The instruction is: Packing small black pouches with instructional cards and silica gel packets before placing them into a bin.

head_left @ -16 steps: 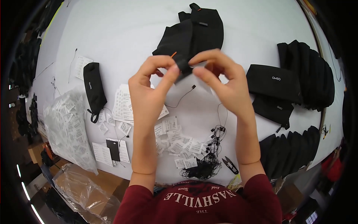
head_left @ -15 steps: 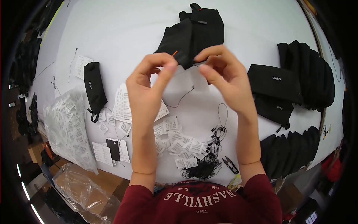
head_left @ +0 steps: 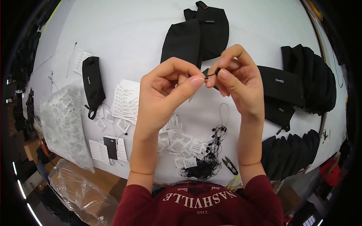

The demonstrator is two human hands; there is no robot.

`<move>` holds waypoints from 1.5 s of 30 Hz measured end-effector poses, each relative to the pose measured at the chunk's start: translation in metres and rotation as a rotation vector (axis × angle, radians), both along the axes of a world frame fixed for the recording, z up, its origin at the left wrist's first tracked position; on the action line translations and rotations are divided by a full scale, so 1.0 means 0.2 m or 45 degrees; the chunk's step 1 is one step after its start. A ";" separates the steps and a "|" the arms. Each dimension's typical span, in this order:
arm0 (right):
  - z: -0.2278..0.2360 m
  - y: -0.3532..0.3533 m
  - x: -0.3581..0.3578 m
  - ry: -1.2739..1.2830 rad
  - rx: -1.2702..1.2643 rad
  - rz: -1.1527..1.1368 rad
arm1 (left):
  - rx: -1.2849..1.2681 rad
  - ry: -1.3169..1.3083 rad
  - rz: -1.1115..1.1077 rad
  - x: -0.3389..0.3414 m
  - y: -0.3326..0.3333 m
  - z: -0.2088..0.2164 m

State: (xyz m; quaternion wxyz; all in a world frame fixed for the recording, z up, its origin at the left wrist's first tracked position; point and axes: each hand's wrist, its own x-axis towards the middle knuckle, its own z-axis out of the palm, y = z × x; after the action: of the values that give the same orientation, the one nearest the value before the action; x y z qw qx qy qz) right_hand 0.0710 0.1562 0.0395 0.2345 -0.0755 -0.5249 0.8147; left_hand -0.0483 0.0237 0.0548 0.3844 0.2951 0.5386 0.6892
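Note:
Above the middle of the table, my left hand [head_left: 162, 90] has thumb and forefinger pressed together on one end of a short black hang tag string [head_left: 212, 74]. The string's small black plastic lock sits in the pinch of my right hand [head_left: 243, 86]. Just beyond my fingers lies a black fabric pouch [head_left: 181, 41], overlapping another black pouch [head_left: 214, 35] that has a loop at its far end. Part of a white card and a dark piece show behind my fingers, mostly hidden. Whether the string passes through the pouch cannot be seen.
Small white labels [head_left: 184, 141] and tangled black tag strings [head_left: 201, 169] lie near me, beside thread snips [head_left: 230, 165]. Printed cards [head_left: 126, 100], a single pouch [head_left: 93, 81] and a plastic bag of labels [head_left: 66, 126] are left. Stacked black pouches [head_left: 311, 75] stand right.
My hands have come closer together, bringing the string's two ends near each other. The near pouch has been let go and now lies flatter beyond my fingers.

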 end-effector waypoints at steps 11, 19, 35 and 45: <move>0.00 -0.04 -0.02 -0.200 0.055 -0.137 | -0.050 0.270 0.150 0.04 0.01 -0.01; -0.01 -0.05 -0.03 -0.237 0.002 -0.195 | -0.029 0.431 0.260 0.04 0.03 -0.02; -0.03 -0.08 -0.06 -0.252 -0.137 -0.207 | -0.070 0.672 0.318 0.03 0.03 -0.04; 0.02 -0.03 0.01 -0.104 0.132 -0.046 | 0.118 0.458 0.122 0.00 0.04 -0.07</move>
State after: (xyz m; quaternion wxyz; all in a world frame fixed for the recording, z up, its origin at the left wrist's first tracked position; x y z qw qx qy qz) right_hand 0.0720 0.1506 0.0436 0.2313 -0.1060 -0.5740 0.7783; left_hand -0.0486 0.0313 0.0404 0.2346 0.4048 0.5799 0.6669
